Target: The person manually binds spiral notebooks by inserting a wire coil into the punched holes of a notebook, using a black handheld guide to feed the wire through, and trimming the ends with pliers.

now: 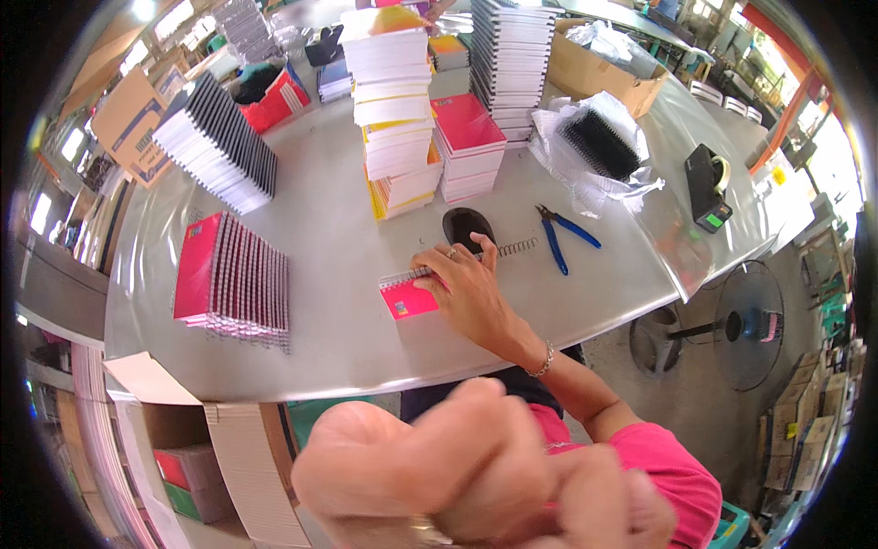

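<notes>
My right hand (pixel 471 288), a bracelet at its wrist, grips a small pink-red notebook (pixel 407 302) lying on the table. Its fingers are at the bound edge, thumb over the cover. A spiral wire coil (pixel 519 246) runs along that edge and sticks out to the right past my fingers. Large and blurred in the foreground, my left hand (pixel 457 467) is raised close to the camera; its fingers look bent, and whether it holds anything cannot be made out. Just beyond my right hand is a dark oval object (pixel 467 227). Blue-handled pliers (pixel 564 240) lie to its right.
Red spiral notebooks (pixel 233 274) are stacked at left, black-bound ones (pixel 219 146) behind. Tall paper stacks (pixel 393 110) stand at centre. Black coils (pixel 599 145) rest on white wrapping; a tape dispenser (pixel 707 188) is at right. A fan (pixel 745 325) stands beyond the edge.
</notes>
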`<state>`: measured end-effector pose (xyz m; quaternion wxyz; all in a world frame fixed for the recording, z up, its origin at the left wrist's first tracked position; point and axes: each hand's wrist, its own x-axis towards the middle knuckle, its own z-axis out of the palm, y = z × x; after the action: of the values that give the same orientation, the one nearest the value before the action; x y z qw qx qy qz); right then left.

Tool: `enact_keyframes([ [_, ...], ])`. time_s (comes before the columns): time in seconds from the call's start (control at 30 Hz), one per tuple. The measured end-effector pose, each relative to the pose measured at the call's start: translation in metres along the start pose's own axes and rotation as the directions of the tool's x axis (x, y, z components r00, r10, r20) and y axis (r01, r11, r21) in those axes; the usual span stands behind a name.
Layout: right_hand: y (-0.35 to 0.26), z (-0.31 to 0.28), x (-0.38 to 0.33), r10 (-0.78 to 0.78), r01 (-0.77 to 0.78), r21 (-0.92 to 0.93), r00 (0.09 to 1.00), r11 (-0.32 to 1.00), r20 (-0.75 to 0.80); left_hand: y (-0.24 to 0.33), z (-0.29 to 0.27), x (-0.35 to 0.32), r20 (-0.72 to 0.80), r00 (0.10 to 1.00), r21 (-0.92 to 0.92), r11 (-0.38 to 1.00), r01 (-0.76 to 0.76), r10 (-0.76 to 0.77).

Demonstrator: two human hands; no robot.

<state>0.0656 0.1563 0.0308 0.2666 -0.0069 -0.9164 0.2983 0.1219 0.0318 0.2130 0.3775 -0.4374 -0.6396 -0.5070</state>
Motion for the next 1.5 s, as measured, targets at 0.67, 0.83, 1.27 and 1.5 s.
enact_keyframes([
  [0.67, 0.02, 0.002, 0.004, -0.073, 0.051, -0.207, 0.992, 0.977, -0.102, -0.043, -0.023, 0.015, 0.427, 0.88, 0.046, 0.967, -0.249, 0.206],
  [0.83, 0.018, -0.001, 0.013, -0.022, 0.014, -0.094, 0.996, 0.995, -0.091, -0.103, -0.006, -0.017, 0.361, 0.914, 0.015, 0.981, 0.193, -0.186],
  [1.27, 0.009, -0.003, 0.011, -0.092, 0.086, -0.081, 0.992, 0.993, -0.081, -0.183, 0.048, -0.173, 0.416, 0.59, -0.238, 0.543, 0.805, -0.692],
  [1.5, 0.01, -0.006, 0.016, -0.051, 0.051, 0.006, 0.998, 0.999, -0.024, -0.169, 0.05, -0.16, 0.467, 0.521, -0.362, 0.383, 0.85, -0.715],
])
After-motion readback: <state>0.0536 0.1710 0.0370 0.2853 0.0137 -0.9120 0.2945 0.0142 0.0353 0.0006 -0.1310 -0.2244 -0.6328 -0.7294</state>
